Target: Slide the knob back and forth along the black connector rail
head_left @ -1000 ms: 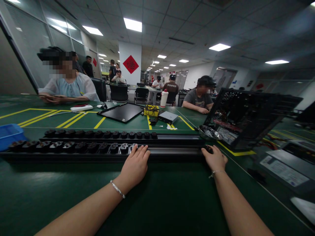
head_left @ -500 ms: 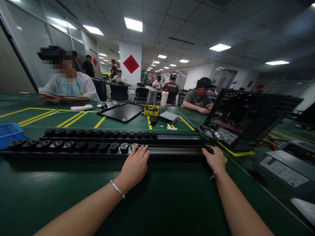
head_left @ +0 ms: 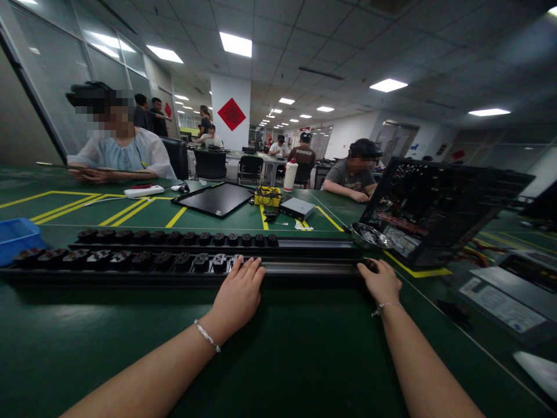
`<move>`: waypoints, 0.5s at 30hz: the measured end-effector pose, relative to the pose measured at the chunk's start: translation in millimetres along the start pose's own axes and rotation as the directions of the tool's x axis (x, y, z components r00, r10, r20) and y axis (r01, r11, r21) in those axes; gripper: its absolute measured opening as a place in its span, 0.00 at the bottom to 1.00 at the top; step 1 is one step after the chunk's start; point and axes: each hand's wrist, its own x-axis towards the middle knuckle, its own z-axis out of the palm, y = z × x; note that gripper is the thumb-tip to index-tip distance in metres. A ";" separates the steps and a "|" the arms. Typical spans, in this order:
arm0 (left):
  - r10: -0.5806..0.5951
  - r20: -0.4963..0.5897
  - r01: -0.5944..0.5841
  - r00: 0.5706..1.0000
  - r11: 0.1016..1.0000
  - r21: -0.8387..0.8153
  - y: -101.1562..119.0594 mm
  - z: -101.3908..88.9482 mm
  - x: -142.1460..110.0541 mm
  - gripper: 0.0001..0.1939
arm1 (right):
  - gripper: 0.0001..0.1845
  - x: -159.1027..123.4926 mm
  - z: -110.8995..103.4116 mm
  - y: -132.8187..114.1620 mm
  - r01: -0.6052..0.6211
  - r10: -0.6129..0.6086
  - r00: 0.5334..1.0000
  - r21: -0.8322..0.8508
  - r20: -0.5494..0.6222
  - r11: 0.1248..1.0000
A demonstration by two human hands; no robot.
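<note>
Two long black power track rails lie across the green table, the front rail (head_left: 308, 267) nearer me and the rear rail (head_left: 317, 244) behind it. Several black socket modules (head_left: 163, 259) with pale or dark faces sit in a row along the front rail's left part. My left hand (head_left: 238, 290) curls its fingers over the front rail, partly covering the last module in that row; its thumb is hidden. At the rail's right end my right hand (head_left: 383, 283) is closed round a small black socket module (head_left: 371, 265), mostly covered by the fingers.
A metal bowl (head_left: 371, 235) of small parts stands behind my right hand, by an open computer case (head_left: 439, 203). A power supply unit (head_left: 507, 296) lies at the right, a blue bin (head_left: 20, 238) at the left. Co-workers sit across the table.
Both hands and the rails stay practically where they were. Across the table, the person at the right has shifted their head slightly, and people standing in the background have moved.
</note>
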 end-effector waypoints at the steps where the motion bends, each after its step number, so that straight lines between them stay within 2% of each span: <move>1: 0.001 0.000 -0.001 1.000 1.000 -0.002 -0.1 0.0 -0.1 0.20 | 0.25 0.0 -0.1 -0.2 -0.005 0.005 1.000 0.004 0.002 1.000; 15: -0.007 0.020 0.006 1.000 1.000 0.005 1.4 -2.9 0.4 0.20 | 0.24 -0.4 -2.2 -0.5 -0.022 0.022 1.000 0.028 0.004 0.999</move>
